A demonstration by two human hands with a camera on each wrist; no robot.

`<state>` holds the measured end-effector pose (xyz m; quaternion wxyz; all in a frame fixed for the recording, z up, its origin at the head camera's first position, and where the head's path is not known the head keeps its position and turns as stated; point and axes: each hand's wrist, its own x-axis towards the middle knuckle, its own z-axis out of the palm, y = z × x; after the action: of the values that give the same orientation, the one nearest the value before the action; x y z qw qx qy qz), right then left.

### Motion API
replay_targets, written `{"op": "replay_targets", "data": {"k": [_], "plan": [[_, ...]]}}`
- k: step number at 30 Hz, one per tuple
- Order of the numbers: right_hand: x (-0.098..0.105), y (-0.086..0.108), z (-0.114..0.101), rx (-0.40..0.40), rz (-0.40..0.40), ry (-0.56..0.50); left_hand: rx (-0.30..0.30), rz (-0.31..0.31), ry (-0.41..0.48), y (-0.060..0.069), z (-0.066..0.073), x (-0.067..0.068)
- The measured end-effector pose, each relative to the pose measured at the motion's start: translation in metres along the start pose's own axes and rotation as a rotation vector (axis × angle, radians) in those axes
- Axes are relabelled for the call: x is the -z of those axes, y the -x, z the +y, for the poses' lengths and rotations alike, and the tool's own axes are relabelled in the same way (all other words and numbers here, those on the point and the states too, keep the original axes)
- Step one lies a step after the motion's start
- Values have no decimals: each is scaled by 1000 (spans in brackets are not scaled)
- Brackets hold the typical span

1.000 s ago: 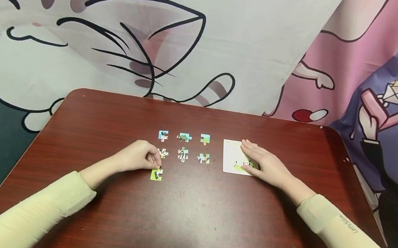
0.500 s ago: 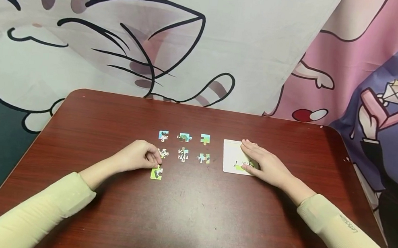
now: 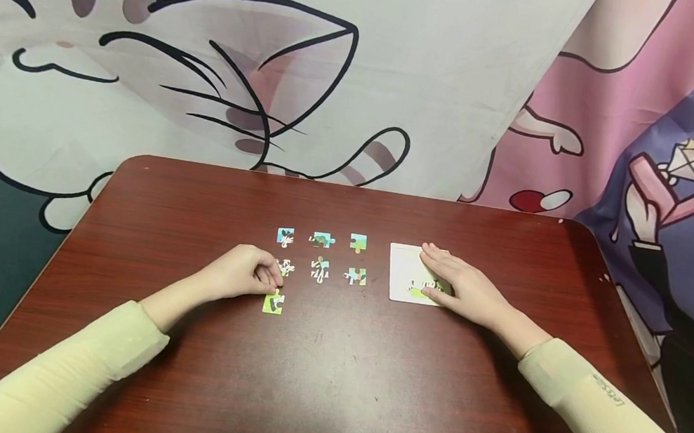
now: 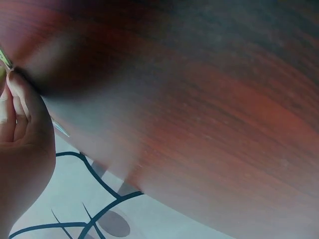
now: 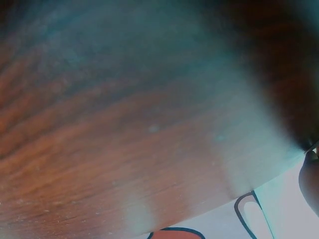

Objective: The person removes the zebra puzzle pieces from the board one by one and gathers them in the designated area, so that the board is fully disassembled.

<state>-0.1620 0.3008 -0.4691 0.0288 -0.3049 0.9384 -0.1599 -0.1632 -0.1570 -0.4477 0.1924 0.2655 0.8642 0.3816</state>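
In the head view, my left hand [image 3: 242, 272] has its fingers curled, with thumb and fingertips at the top edge of a green jigsaw puzzle piece [image 3: 273, 302]. The left wrist view catches a sliver of that piece [image 4: 5, 59] at the fingertips, where it looks pinched. Beyond lie two rows of puzzle pieces, such as a blue one [image 3: 322, 240] and a tree-patterned one [image 3: 319, 269]; the hand partly covers one piece [image 3: 286, 267]. My right hand [image 3: 463, 285] rests flat with fingers extended on a white puzzle board [image 3: 403, 268], hiding its right side.
Everything lies on a dark red-brown wooden table [image 3: 317, 376] with rounded far corners. A cloth with a cartoon cat [image 3: 208, 89] hangs just behind its far edge. More printed cloth [image 3: 636, 120] hangs at the right.
The green puzzle piece under my left fingertips has slid very slightly away from me, toward the rows. My right hand has stayed on the board.
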Motion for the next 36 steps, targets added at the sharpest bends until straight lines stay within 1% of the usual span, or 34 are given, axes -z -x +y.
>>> {"op": "replay_targets", "data": {"k": [3, 7, 11, 14, 17, 23, 30, 36], "plan": [[0, 0, 0, -3, -2, -6, 4, 10, -19, 0, 2, 1], [0, 0, 0, 3, 0, -7, -9, 19, -34, -3, 8, 2], [-1, 0, -1, 0, -10, -8, -26, 4, -25, -10, 17, 1], [0, 0, -1, -7, -20, -16, -35, -10, -16, -17, 24, -3], [1, 1, 0, -5, -23, -22, -50, -13, -18, -27, 32, -8], [3, 3, 1, 5, -26, -27, -102, -27, -22, -50, 48, -20], [5, 2, 3, 30, -40, -2, -128, -48, -43, -77, 68, -33], [6, 3, 3, 50, -30, 14, -164, -57, -58, -99, 86, -41]]}}
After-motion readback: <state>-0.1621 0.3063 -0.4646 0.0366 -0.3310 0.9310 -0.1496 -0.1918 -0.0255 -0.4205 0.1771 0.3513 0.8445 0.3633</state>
